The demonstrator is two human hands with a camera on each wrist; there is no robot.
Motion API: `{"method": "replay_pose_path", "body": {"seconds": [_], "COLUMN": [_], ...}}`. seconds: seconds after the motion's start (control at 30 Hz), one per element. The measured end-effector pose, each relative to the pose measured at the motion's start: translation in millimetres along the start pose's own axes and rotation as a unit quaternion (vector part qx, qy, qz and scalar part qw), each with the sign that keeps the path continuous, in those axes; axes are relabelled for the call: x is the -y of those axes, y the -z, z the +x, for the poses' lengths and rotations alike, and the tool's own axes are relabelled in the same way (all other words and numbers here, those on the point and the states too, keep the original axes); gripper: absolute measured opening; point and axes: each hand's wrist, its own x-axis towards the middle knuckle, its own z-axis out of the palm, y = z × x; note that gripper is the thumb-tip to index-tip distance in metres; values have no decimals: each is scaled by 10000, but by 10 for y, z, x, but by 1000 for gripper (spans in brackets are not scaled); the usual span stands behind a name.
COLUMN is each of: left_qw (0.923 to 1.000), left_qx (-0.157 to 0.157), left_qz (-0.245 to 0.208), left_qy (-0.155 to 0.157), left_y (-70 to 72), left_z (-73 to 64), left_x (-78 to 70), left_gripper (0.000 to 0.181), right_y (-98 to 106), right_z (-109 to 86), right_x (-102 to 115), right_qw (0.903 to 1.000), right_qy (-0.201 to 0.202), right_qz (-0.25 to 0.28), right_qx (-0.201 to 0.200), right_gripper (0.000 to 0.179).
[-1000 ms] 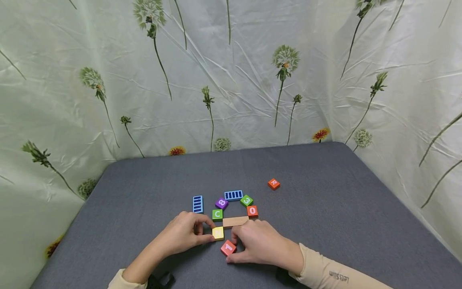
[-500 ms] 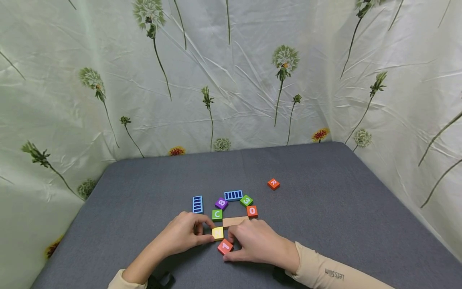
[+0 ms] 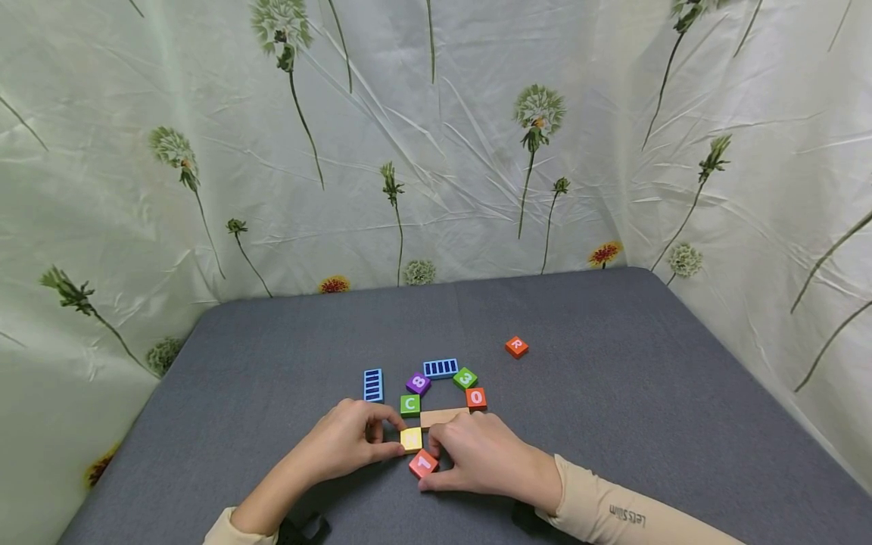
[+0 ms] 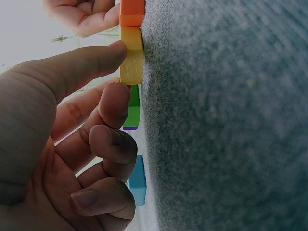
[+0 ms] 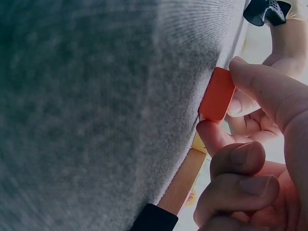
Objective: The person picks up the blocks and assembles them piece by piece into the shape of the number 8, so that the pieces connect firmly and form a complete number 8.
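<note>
My left hand (image 3: 349, 437) pinches a yellow square block (image 3: 412, 440) between thumb and index finger; its white mark is hard to read. Just in front of it lies a tilted red block marked 1 (image 3: 424, 463), pinched by my right hand (image 3: 487, 456). In the left wrist view the yellow block (image 4: 132, 60) appears to meet the red block (image 4: 133, 13). Thumb and index finger also hold the red block (image 5: 218, 94) in the right wrist view. Behind the yellow block are a plain wooden block (image 3: 444, 418), partly covered by my right hand, and a green C block (image 3: 410, 406).
Beyond the wooden block, a purple 8 block (image 3: 418, 383), a blue barred block (image 3: 440, 369), a green 3 block (image 3: 465, 378) and a red 0 block (image 3: 476, 399) form an arch. Another blue barred block (image 3: 372, 385) lies left; a red R block (image 3: 516, 347) lies farther back right.
The red 1 block has slid left and slightly away from me in my right hand, up to the yellow block's near corner. My left hand has stayed in place.
</note>
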Motion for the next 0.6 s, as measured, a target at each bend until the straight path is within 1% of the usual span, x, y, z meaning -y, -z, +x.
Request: {"method": "replay_pose_path", "body": {"seconds": [0.27, 0.6], "left_qw": [10000, 10000], "left_qx": [17, -2], "left_qz": [-9, 1], "left_qy": [1, 1], "left_y": [0, 1], "left_z": [0, 1], "left_x": [2, -3], "left_gripper": [19, 19], "right_y": [-18, -20], "right_z": [-2, -1], "right_x": [8, 21], "right_qw": [9998, 9999], "right_qy": [87, 43], "right_qz": [-100, -112], "right_qx": [-134, -106], "right_gripper": [41, 42]}}
